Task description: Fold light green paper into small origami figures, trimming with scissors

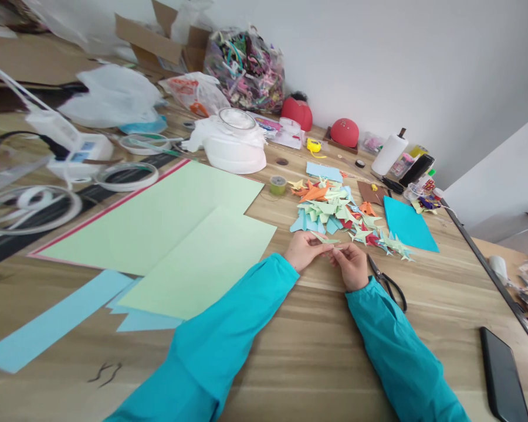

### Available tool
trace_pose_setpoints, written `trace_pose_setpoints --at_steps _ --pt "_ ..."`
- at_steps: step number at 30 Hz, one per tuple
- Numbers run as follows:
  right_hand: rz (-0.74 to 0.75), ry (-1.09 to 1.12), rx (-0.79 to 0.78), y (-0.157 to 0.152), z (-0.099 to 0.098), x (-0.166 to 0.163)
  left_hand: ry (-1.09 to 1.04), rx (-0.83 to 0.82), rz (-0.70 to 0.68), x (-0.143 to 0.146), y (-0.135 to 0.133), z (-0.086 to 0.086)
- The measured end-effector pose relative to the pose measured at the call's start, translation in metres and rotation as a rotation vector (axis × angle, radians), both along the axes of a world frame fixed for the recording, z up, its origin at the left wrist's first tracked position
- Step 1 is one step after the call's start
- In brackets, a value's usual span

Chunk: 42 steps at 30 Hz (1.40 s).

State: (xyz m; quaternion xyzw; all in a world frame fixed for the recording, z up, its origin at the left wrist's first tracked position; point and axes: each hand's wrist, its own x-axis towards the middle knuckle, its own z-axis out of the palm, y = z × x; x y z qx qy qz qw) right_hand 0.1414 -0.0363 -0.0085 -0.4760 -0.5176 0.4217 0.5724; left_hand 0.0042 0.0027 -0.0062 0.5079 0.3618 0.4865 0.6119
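Both hands meet near the middle of the wooden table [290,351], each in a teal sleeve. My left hand [305,249] and my right hand [351,265] pinch the two ends of a small pale green folded paper piece [327,240] held between them. Just beyond the fingers lies a pile of folded paper shapes [338,214] in green, blue, orange and red. Black scissors [388,282] lie beside my right wrist.
Large pale green sheets [167,234] and light blue strips [53,325] lie to the left. A teal sheet [408,225] lies right of the pile. A black phone [504,372] rests at the right edge. Tape rolls, a white container [235,143], bags and boxes crowd the back.
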Motion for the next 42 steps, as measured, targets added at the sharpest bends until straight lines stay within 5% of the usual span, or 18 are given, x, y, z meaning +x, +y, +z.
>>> trace_pose_setpoints --at_steps 27,42 --pt "-0.034 0.051 -0.035 0.001 -0.003 0.002 -0.027 -0.066 -0.024 -0.002 -0.001 0.004" --pt "-0.251 -0.367 0.302 -0.006 -0.002 0.0 -0.187 -0.304 -0.029 -0.003 -0.002 0.016"
